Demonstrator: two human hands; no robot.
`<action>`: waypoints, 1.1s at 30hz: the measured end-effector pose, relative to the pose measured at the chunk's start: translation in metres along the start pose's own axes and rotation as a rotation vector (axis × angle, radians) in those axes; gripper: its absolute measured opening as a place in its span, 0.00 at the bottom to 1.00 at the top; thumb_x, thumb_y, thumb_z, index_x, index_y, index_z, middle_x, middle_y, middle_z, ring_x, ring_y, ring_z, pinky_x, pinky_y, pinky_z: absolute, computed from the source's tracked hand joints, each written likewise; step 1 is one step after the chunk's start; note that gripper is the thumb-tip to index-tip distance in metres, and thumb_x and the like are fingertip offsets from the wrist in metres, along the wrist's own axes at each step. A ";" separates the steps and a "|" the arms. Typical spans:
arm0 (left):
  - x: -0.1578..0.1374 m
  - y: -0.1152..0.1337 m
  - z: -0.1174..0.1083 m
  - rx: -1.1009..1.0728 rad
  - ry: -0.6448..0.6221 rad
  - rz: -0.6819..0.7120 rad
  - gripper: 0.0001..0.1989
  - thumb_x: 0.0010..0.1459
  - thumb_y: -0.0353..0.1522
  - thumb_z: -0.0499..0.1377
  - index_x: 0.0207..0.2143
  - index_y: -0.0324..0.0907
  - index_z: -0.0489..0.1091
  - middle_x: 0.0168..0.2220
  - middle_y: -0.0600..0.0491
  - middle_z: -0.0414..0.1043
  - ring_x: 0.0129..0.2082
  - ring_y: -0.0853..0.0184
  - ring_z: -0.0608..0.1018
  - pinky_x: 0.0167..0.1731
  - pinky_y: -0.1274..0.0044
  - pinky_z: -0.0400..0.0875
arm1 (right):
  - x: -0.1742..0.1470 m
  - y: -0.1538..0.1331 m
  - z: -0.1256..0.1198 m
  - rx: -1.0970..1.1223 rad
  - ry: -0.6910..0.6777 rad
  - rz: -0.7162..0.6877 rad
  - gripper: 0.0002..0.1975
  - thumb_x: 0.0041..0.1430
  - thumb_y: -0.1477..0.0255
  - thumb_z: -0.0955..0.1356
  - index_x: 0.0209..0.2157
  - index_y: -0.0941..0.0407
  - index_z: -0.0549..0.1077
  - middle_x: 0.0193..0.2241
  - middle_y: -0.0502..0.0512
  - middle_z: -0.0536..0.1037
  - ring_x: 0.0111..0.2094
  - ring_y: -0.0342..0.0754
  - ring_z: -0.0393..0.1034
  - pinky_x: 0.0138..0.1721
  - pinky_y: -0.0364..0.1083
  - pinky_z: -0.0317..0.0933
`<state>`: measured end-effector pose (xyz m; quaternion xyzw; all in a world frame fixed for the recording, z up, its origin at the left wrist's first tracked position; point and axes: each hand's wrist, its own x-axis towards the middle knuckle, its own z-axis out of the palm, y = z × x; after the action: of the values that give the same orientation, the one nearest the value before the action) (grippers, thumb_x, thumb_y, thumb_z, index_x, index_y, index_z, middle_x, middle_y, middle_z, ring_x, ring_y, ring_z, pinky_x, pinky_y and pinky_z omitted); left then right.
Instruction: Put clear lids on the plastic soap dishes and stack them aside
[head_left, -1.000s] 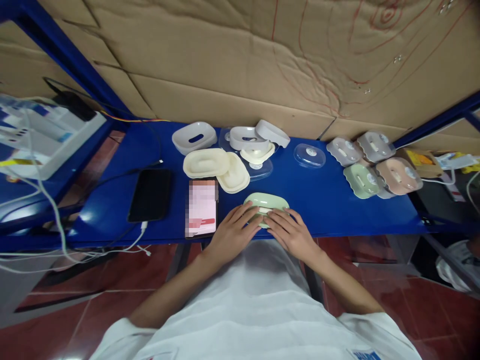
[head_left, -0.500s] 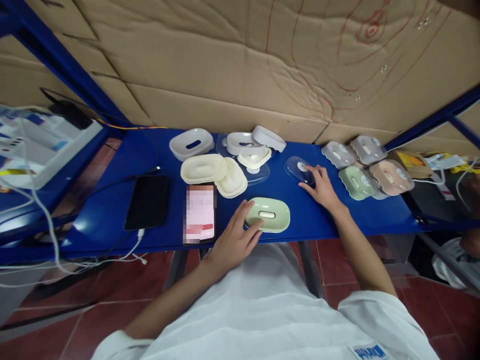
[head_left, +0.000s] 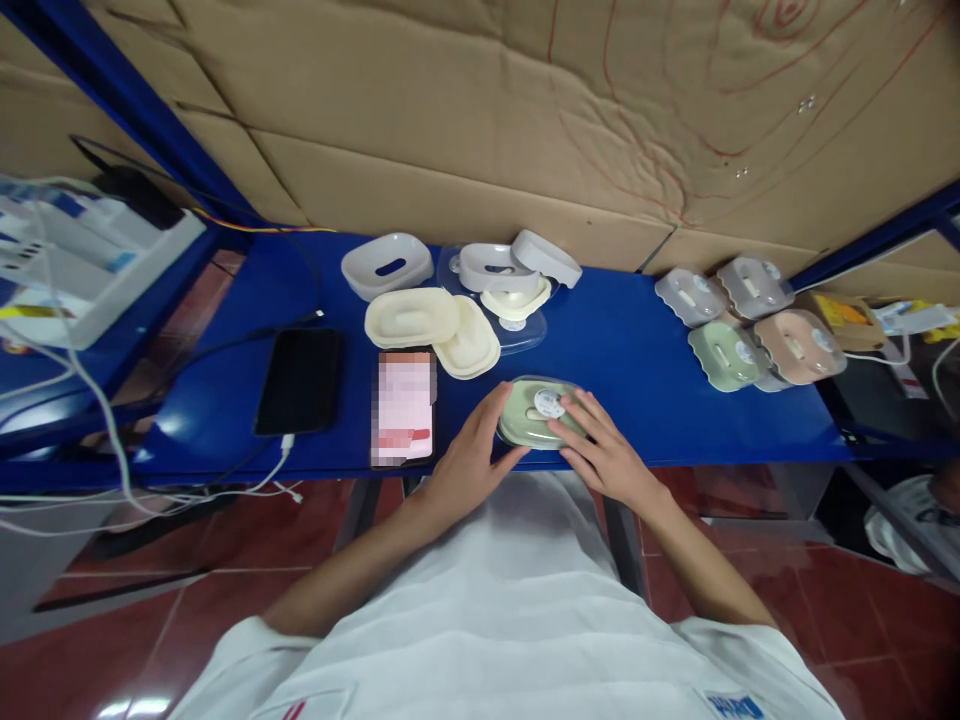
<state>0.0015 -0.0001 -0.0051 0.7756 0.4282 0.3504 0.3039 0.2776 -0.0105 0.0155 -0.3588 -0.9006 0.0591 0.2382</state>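
Observation:
A pale green soap dish sits at the front edge of the blue shelf. A clear plastic lid with a round white sticker lies on top of it. My left hand holds the dish's left side. My right hand rests on the lid with its fingers spread across the right side.
Cream and white soap dish parts and another clear lid lie behind. Assembled dishes in grey, green and pink sit at the right. A dark phone and a lit phone lie left, with cables trailing off the edge.
My right hand reached out to the clear lid at the right, brought it back and set it on the green dish. My left hand stayed on the dish.

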 end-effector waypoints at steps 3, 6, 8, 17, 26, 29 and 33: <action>-0.001 -0.002 0.000 -0.004 -0.014 -0.010 0.42 0.72 0.39 0.63 0.79 0.55 0.42 0.77 0.41 0.55 0.76 0.53 0.63 0.73 0.60 0.66 | -0.002 0.003 0.003 -0.050 0.008 -0.023 0.41 0.73 0.72 0.71 0.79 0.45 0.50 0.77 0.59 0.58 0.78 0.63 0.49 0.75 0.71 0.56; 0.000 -0.003 0.000 -0.016 -0.009 -0.012 0.41 0.72 0.39 0.64 0.78 0.55 0.44 0.77 0.42 0.56 0.76 0.53 0.64 0.73 0.60 0.65 | -0.003 0.004 -0.001 -0.030 0.008 -0.029 0.41 0.73 0.74 0.70 0.79 0.44 0.50 0.77 0.58 0.58 0.78 0.63 0.50 0.74 0.71 0.58; 0.000 -0.003 0.000 -0.028 -0.001 -0.013 0.42 0.71 0.39 0.65 0.78 0.54 0.46 0.77 0.42 0.57 0.75 0.53 0.65 0.72 0.60 0.65 | -0.001 0.003 -0.006 -0.003 0.010 -0.032 0.40 0.74 0.75 0.69 0.79 0.44 0.50 0.77 0.57 0.58 0.78 0.62 0.50 0.74 0.70 0.58; 0.001 0.000 -0.001 -0.015 -0.015 0.002 0.40 0.71 0.39 0.65 0.77 0.53 0.47 0.75 0.42 0.60 0.75 0.55 0.66 0.72 0.62 0.67 | -0.003 0.002 -0.005 -0.077 0.035 -0.072 0.39 0.73 0.74 0.70 0.78 0.44 0.53 0.74 0.59 0.64 0.78 0.61 0.52 0.74 0.71 0.58; 0.000 0.000 0.000 0.001 -0.035 -0.005 0.39 0.72 0.40 0.64 0.77 0.55 0.48 0.75 0.43 0.60 0.74 0.54 0.67 0.71 0.60 0.67 | -0.008 0.001 -0.001 -0.037 0.075 -0.043 0.37 0.74 0.76 0.68 0.78 0.44 0.54 0.76 0.59 0.61 0.78 0.63 0.51 0.73 0.71 0.59; 0.001 -0.001 0.000 -0.005 -0.039 0.005 0.39 0.72 0.40 0.64 0.77 0.55 0.48 0.75 0.44 0.60 0.74 0.55 0.67 0.71 0.62 0.67 | -0.007 0.002 -0.005 -0.031 0.055 -0.039 0.37 0.74 0.75 0.67 0.78 0.43 0.54 0.76 0.58 0.62 0.78 0.62 0.51 0.73 0.70 0.60; 0.001 -0.004 -0.001 -0.003 -0.040 0.008 0.38 0.72 0.40 0.64 0.77 0.57 0.49 0.76 0.45 0.59 0.75 0.55 0.66 0.72 0.62 0.66 | -0.009 0.003 -0.006 -0.044 0.046 -0.041 0.38 0.74 0.76 0.69 0.78 0.43 0.54 0.76 0.57 0.61 0.78 0.62 0.51 0.73 0.68 0.62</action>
<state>-0.0002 0.0028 -0.0071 0.7838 0.4183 0.3365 0.3122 0.2876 -0.0146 0.0166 -0.3466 -0.9031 0.0263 0.2523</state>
